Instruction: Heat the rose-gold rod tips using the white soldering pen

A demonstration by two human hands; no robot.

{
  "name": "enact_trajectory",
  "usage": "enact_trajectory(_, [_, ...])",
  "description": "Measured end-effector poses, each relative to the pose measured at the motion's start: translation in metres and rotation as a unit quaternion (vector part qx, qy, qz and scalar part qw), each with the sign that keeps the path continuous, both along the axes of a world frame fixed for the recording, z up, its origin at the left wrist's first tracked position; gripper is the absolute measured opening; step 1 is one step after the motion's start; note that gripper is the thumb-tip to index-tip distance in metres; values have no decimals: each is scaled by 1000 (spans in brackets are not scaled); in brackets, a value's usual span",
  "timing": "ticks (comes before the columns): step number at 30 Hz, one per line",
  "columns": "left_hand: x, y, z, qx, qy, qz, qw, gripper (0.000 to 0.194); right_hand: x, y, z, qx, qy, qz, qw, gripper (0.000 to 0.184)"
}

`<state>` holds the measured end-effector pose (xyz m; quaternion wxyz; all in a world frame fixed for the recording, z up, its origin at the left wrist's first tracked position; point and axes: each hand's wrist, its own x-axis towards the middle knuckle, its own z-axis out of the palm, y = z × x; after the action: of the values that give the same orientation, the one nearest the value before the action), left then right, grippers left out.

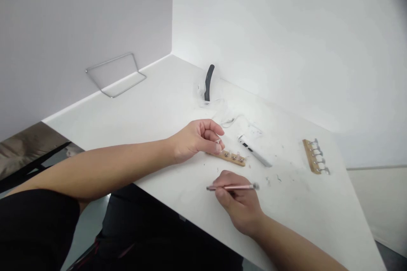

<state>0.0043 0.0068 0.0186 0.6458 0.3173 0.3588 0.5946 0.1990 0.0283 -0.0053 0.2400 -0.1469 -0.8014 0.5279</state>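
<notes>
- Pink and slim, a pen-like tool [243,187] lay gripped in the right hand [241,205], thumb and fingers closed around its barrel; the fingers hid part of it, and its exact kind could not be told.
- The left hand [199,137], well apart from the right, pinched a small pale piece [218,140] mostly covered by the fingertips.
- Just under those fingertips, a wooden strip [229,159] lay on the white table [152,93], its left end hidden by the hand; small metal fittings stood along it, too tiny to make out.
- To the far right, a second wooden strip [308,157] bore a row of metal pieces.
- Between the strips lay a grey-white device [259,156] with dark marks, its purpose unreadable.
- Behind, a black curved handle [208,82] showed beside blurred clear plastic.
- The right forearm ran out of view at the bottom edge.
</notes>
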Motion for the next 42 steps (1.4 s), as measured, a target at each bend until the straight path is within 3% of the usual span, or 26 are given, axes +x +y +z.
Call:
enact_trajectory(5, [2,0,-3,-8,0,-14,1000,31,1,-3,5,238,101,-37,965,36])
enact_trajectory(9, [4,-1,-4,-21,-6,-27,999,32,1,0,4,325,99,-68,938,44])
enact_trajectory(32, [11,-3,-6,-31,-33,-65,997,32,0,2,-6,364,69,-66,927,47])
enact_trajectory(42, [15,-4,-9,-16,-44,-81,996,37,-3,0,-2,369,90,-95,920,45])
